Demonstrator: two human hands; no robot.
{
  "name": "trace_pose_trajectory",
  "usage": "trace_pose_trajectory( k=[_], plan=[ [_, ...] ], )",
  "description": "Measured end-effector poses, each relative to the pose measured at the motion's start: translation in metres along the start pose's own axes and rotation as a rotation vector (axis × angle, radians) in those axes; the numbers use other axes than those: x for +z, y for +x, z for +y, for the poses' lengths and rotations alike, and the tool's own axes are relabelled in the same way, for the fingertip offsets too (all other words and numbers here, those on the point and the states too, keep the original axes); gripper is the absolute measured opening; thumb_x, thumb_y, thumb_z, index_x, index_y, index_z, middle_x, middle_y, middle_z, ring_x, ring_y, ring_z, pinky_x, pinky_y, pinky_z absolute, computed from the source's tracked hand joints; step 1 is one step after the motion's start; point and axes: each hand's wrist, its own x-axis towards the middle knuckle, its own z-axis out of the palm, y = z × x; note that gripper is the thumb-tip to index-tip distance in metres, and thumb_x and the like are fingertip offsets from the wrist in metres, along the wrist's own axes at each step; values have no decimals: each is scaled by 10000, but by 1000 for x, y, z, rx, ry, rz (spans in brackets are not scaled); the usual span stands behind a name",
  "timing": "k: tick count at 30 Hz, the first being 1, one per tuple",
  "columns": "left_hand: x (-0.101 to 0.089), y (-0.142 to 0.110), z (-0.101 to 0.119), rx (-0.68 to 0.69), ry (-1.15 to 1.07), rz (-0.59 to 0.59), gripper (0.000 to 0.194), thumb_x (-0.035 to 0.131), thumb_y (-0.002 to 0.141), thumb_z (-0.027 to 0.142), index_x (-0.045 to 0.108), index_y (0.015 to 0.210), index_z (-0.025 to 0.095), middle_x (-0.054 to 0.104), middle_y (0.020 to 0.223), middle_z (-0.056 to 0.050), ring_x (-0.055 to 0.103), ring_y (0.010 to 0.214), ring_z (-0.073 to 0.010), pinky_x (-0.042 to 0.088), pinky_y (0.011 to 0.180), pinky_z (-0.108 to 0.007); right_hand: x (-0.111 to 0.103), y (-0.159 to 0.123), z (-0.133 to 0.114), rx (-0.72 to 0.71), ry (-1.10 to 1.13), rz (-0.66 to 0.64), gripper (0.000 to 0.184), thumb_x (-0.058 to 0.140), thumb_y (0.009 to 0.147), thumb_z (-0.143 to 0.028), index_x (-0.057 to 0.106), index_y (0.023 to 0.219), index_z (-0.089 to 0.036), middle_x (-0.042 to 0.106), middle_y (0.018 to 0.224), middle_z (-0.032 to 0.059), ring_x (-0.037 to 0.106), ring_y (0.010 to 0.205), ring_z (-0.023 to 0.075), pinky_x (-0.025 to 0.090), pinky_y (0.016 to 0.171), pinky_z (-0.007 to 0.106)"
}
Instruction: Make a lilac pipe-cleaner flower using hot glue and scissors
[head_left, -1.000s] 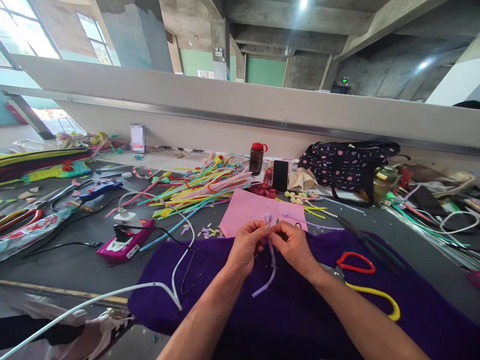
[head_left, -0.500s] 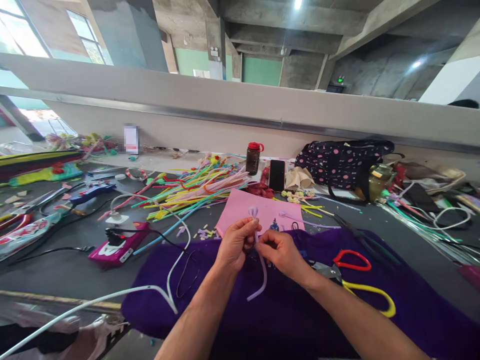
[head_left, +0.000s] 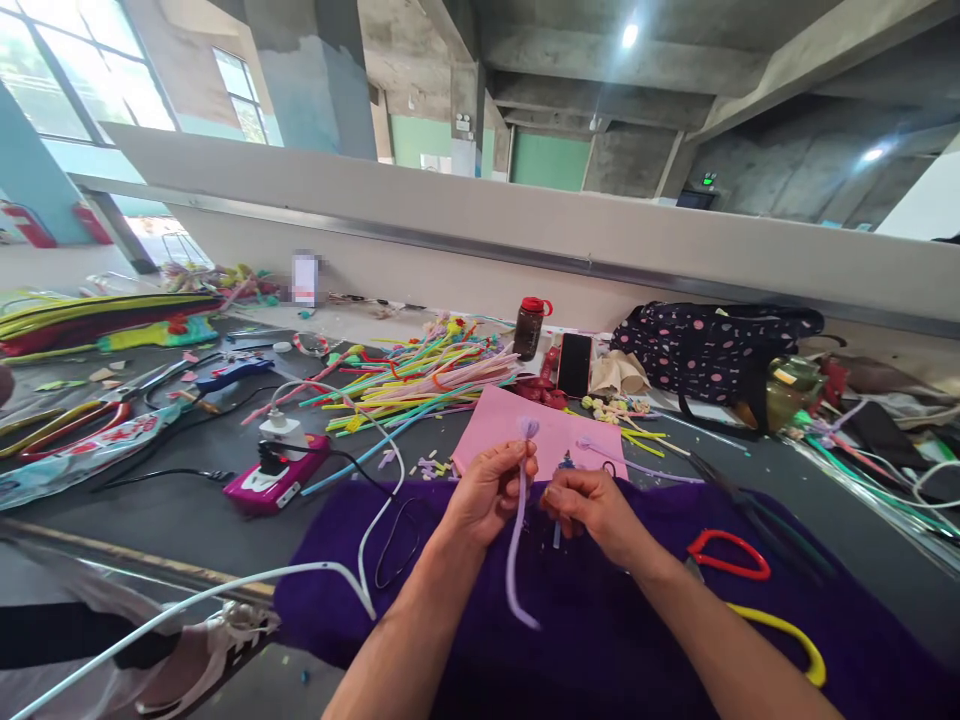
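My left hand (head_left: 491, 485) pinches a lavender pipe cleaner (head_left: 514, 560) just under its looped, bud-like head (head_left: 528, 428). The stem hangs in a curve below the fingers, over the purple cloth (head_left: 345, 560). A little to the right, my right hand (head_left: 589, 505) is closed with thumb and fingertips together, apart from the stem. What those fingers hold, if anything, is hidden. Behind them a small blue object (head_left: 568, 461) shows in part. Another lavender pipe cleaner (head_left: 637, 463) lies across the pink sheet (head_left: 487, 420).
Red-and-yellow-handled scissors (head_left: 731, 555) lie under my right forearm. Bundled pipe cleaners (head_left: 420, 375), a bottle (head_left: 529, 330), a phone (head_left: 574, 365) and a patterned bag (head_left: 705, 355) stand or lie behind. On the left are a magenta power strip (head_left: 277, 480) and a white cable (head_left: 315, 568).
My right hand has moved off the stem to the right. The stem now hangs longer and freer from my left hand. The whole view has shifted, so things appear farther right.
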Motion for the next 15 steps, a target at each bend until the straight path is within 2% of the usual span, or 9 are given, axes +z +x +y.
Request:
trace_pose_trajectory(
  k=[3, 7, 15],
  plan=[
    [1, -2, 1, 29, -20, -32, 148, 634, 698, 242, 609, 773, 116, 557, 597, 14, 336, 368, 6, 184, 293, -93, 13, -6, -2, -31, 10, -43, 251, 560, 790, -359, 606, 691, -133, 531, 581, -20, 443, 424, 66, 326, 430, 198],
    [3, -2, -1, 84, 18, -1, 159, 631, 708, 264, 615, 769, 118, 576, 621, 4, 339, 375, 8, 182, 303, -94, 23, -10, -3, -46, 19, -68, 240, 548, 802, -344, 612, 713, -130, 501, 531, -32, 447, 434, 73, 332, 438, 197],
    [4, 0, -8, 72, 146, 33, 207, 662, 668, 296, 629, 767, 117, 600, 637, -11, 369, 373, -4, 168, 311, -129, 21, -7, 5, -26, -35, 5, 207, 550, 801, -270, 563, 641, -140, 503, 560, -32, 447, 429, 67, 338, 431, 193]
  ],
)
